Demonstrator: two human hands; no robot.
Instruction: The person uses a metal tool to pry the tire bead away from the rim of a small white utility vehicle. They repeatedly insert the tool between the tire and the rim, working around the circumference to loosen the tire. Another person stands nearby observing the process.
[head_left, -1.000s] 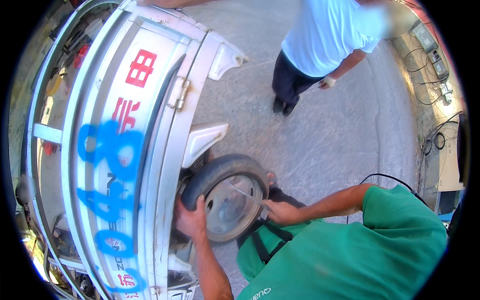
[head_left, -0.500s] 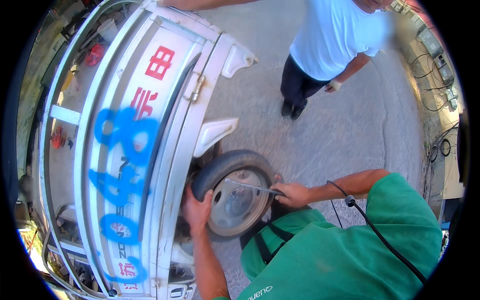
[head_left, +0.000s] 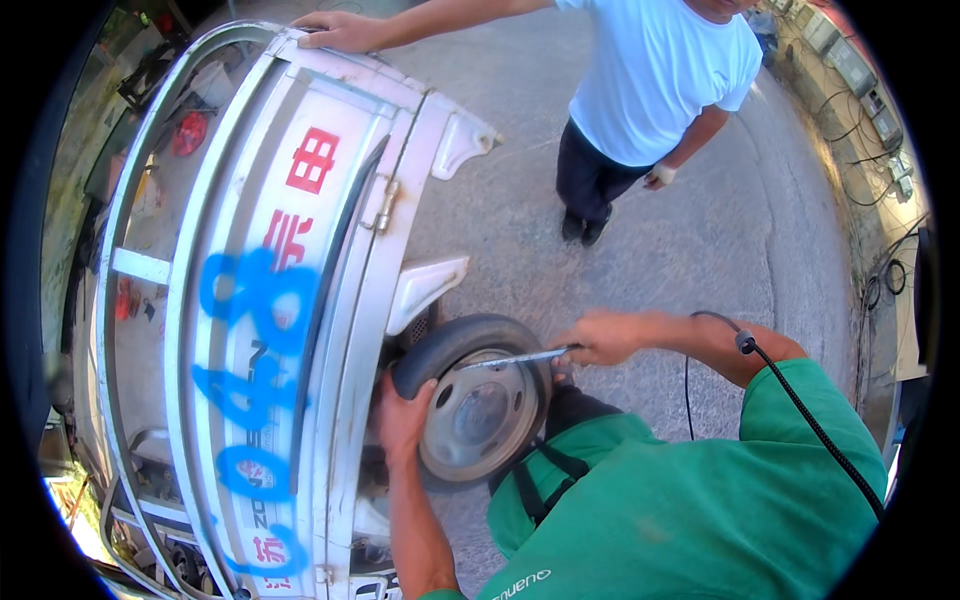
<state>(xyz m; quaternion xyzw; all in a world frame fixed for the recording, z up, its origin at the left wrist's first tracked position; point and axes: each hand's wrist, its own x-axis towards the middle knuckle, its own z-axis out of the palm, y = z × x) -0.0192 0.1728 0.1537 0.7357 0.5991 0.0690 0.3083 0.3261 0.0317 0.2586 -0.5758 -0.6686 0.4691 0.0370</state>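
Observation:
A wheel with a black tyre [head_left: 428,362] and a dull beige steel rim [head_left: 478,417] stands beside the back of a white truck bed, tilted so its face shows. My left hand [head_left: 402,414] is closed round the tyre's left edge, thumb on the sidewall and fingers hidden behind. My right hand [head_left: 604,338] is shut on a thin metal tyre lever [head_left: 522,358]. This lever lies across the upper part of the wheel, its far end at the inner edge of the tyre; whether it is wedged in there, I cannot tell.
The white tailgate [head_left: 345,330], with blue spray paint, a latch [head_left: 387,203] and protruding brackets [head_left: 428,290], runs along my left. A person in a white shirt [head_left: 660,85] stands ahead on the concrete, one hand [head_left: 340,32] on the truck's corner. Cables [head_left: 893,280] hang at the far right.
My right hand has swung the lever's held end away from me, so the lever now slants the other way. My left hand stays on the tyre. The view has shifted slightly.

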